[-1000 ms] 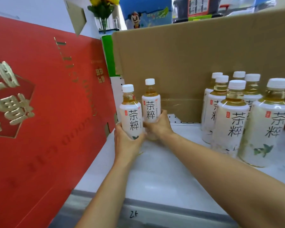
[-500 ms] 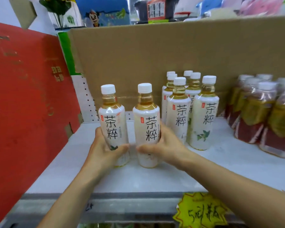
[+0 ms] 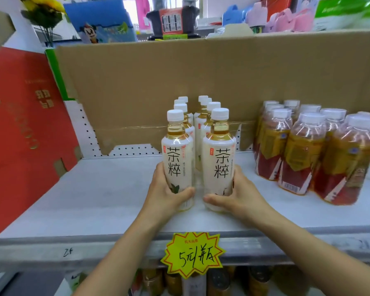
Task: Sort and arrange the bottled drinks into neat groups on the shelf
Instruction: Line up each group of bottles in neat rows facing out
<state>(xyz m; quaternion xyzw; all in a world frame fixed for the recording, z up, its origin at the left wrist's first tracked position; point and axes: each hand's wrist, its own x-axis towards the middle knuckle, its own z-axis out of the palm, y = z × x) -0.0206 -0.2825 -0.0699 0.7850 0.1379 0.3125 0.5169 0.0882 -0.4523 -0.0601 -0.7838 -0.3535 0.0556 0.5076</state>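
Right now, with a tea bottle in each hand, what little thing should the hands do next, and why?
Probably slide both straight back a little. The left hand grips the left bottle, the right hand the right bottle, each upright in front of one of the two rows of matching bottles, so they already line up and seem only to need closing up.

two white-label tea bottles [image 3: 177, 159] upright, front of rows
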